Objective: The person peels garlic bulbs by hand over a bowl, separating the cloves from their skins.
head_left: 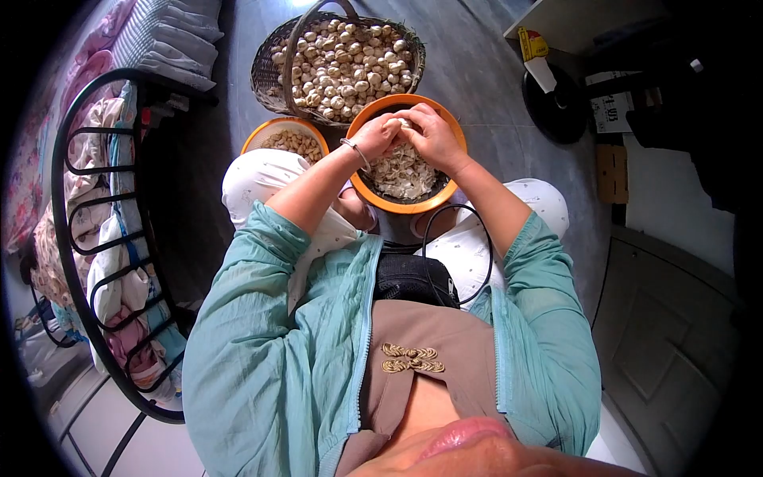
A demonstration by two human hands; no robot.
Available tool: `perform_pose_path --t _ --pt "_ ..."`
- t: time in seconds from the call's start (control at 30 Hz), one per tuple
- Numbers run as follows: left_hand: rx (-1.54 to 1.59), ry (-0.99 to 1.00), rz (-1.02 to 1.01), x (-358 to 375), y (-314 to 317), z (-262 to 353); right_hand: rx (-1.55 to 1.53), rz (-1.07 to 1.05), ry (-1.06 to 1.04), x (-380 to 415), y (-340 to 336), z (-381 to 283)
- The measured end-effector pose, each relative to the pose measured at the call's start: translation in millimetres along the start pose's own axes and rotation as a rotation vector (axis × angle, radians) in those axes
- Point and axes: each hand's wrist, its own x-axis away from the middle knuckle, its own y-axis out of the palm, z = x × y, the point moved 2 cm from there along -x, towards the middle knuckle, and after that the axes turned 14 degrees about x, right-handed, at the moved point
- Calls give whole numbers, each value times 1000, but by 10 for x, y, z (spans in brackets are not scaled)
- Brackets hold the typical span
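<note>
My left hand [377, 137], with a bracelet at the wrist, and my right hand [433, 137] meet over an orange-rimmed basin [455, 127]. Their fingers are closed around a whitish garlic bulb [404, 124], mostly covered by the fingertips. Loose papery garlic skins [404, 173] lie in the basin below. To the left of it, a smaller orange-rimmed bowl [253, 141] holds garlic cloves [292, 144]. Just beyond stands a wicker basket [270, 91] with an arched handle, heaped with whole garlic bulbs [350, 67].
A black metal bed frame [60, 183] with cloth and bedding rises on the left. Across my lap lie a black pouch [409, 278] and a looped black cable [486, 238]. On the right are a black round base [548, 107], a cardboard box [612, 173] and a grey panelled door [664, 310].
</note>
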Motion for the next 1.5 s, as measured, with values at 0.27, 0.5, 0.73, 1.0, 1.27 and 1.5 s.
perform_pose_path --t 0.27,0.5,0.73,1.0,1.27,1.5 --pt "183 -94 -34 5 26 -90 -372 -64 255 -12 34 163" --pt "166 -159 -20 -25 -4 -84 -358 -248 568 103 243 469" --pt "-91 -124 7 -99 -30 -172 -492 -329 691 68 271 477" --pt "70 -85 2 -27 58 -114 -508 -148 432 58 313 449" --pt "176 -75 -26 -18 97 -107 -629 -189 619 74 301 541" --pt "449 -147 4 -95 -39 -95 3 -266 218 124 473 840"
